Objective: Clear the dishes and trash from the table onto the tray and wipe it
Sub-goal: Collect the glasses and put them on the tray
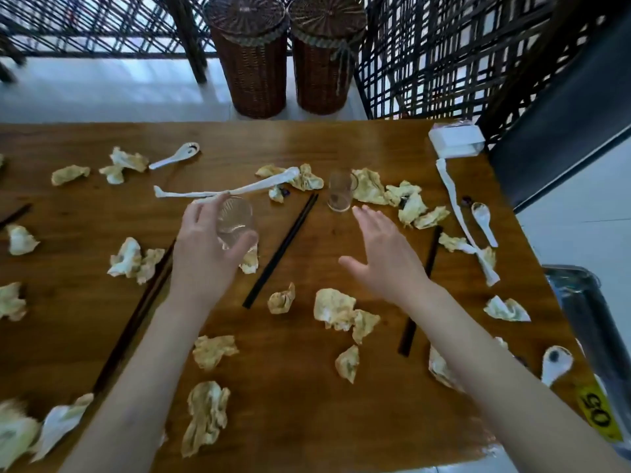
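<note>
My left hand (205,247) grasps a clear drinking glass (235,221), tipped on its side above the brown wooden table (290,387), thumb on one side and fingers curled round the other. My right hand (382,254) is released, fingers straight and spread, hovering just short of a second clear glass (339,192) that stands upright on the table.

Between the two hands lies a pair of dark chopsticks (281,250), running diagonally. Another dark chopstick pair (421,291) lies just right of my right wrist, and a reddish-brown pair (136,315) runs beside my left forearm. Crumpled, yellow-stained paper napkins (341,312) are scattered all over the table, several heaped right behind and beside the standing glass. A twisted white paper strip (239,192) lies just beyond the held glass. White ceramic spoons sit at the far left (176,155), the right (483,221) and the near right edge (556,365). A white tissue packet (456,139) rests at the far right corner. Two brown wicker baskets (286,56) stand on the floor beyond the table.
</note>
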Demonstrator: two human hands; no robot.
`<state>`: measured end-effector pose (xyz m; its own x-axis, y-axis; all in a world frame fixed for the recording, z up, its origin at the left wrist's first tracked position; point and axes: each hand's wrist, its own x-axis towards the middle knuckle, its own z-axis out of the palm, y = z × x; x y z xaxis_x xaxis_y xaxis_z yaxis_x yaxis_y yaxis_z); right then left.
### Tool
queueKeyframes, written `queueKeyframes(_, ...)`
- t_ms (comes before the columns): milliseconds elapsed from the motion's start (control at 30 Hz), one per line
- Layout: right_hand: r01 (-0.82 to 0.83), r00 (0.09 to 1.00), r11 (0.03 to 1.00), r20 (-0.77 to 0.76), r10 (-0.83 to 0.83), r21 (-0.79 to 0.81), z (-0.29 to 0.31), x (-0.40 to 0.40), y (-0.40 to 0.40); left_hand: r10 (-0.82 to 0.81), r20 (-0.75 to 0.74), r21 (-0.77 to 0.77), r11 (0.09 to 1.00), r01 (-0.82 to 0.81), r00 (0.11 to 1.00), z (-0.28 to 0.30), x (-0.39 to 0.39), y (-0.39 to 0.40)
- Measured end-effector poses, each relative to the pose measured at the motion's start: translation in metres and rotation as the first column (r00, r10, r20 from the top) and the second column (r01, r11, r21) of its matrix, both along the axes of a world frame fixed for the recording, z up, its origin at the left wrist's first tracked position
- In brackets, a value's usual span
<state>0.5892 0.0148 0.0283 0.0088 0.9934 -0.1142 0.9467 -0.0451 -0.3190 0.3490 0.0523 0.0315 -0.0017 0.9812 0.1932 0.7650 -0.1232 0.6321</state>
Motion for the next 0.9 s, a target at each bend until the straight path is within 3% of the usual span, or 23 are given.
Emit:
queueKeyframes(500, -0.032, 0.998, 0.999, 0.062, 0.031, 0.008, -0.065, 0.023, 0.133, 0.004, -0.022, -0.07, 0.998, -0.005, 1.0, -0.053, 0.045, 0.077)
queueKeyframes(900, -0.017, 0.994, 1.0, -0.109, 0.019, 0.018, -0.074, 0.028, 0.156, -0.011, -0.04, -0.066, 0.998, 0.009, 0.999, -0.053, 0.046, 0.091)
